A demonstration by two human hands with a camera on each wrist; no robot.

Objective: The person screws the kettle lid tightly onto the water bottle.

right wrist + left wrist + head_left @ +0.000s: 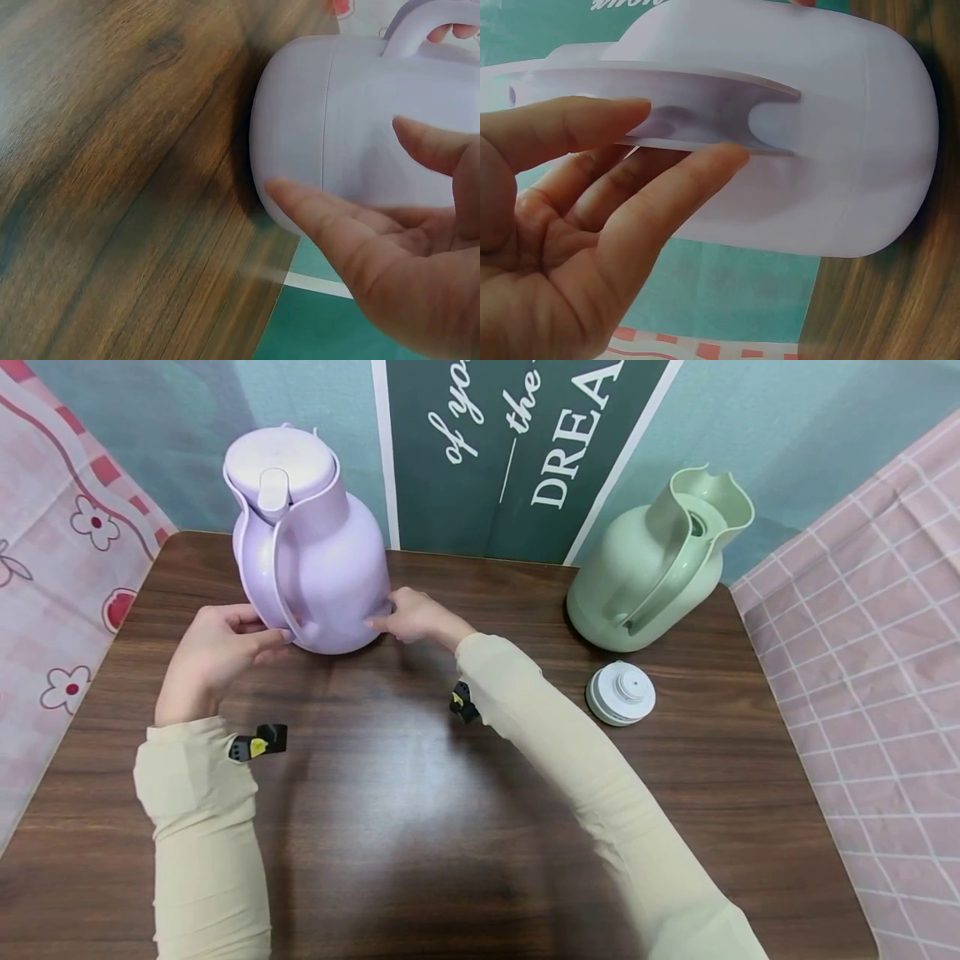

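A lilac thermos jug (330, 560) with its lid on stands upright at the back left of the table. My left hand (217, 652) is at its handle, some fingers passing behind the handle (772, 120) while the thumb lies along its edge in the left wrist view. Low on the jug's other side is my right hand (416, 614), its fingers stretched out along the wall near the base. In the right wrist view the thumb and fingers of that hand are spread beside the jug. The far side of the body hides part of this contact.
Toward the back right stands a green thermos jug (652, 568) with its top uncovered. A round white stopper (621, 693) lies on the wooden table (420, 827) in front of it. Fabric-covered walls border the table at the back and both sides.
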